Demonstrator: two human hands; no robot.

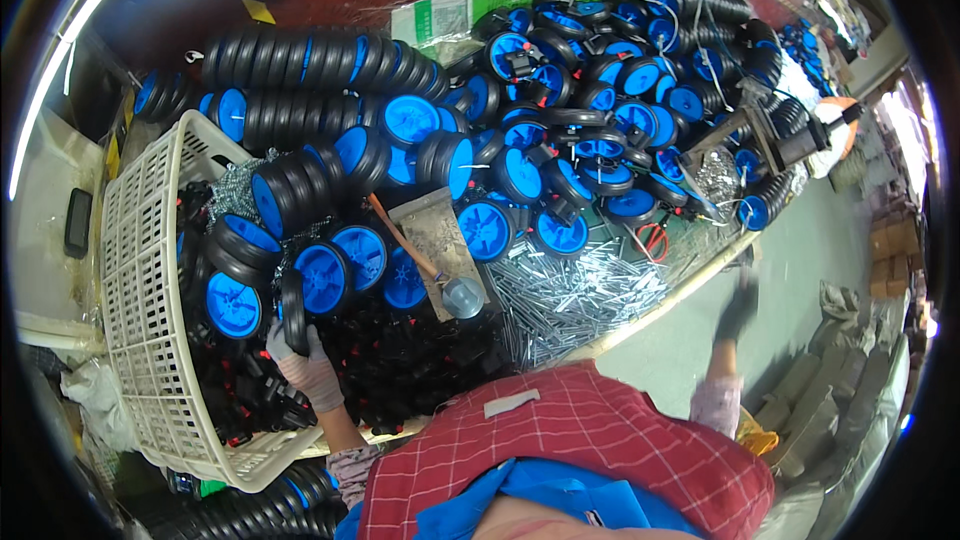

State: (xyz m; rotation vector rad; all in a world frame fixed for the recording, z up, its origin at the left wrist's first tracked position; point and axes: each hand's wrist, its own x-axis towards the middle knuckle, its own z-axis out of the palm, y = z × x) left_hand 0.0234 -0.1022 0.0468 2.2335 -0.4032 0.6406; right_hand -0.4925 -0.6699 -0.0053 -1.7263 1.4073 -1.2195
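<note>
In a pale striped glove, my left hand point(298, 355) grips the lower edge of a black wheel point(293, 312), which stands edge-on. Next to it are wheels with blue hubs, one facing up at me point(234, 304) and another just right point(322, 278). Below that hand lies a heap of small black parts with red bits point(400, 355). My right hand point(737, 308), in a dark glove, is stretched out on the right beyond the table's edge. Motion smears its fingers, so whether it holds anything is unclear.
A white plastic crate point(150, 270) lies tipped at the left. Loose metal pins point(570, 285) fill the middle front, near red-handled scissors point(653, 241). A hammer point(425, 262) rests by a metal plate point(413, 215). Wheel assemblies point(610, 120) pile up behind; a press-like tool point(800, 143) stands right.
</note>
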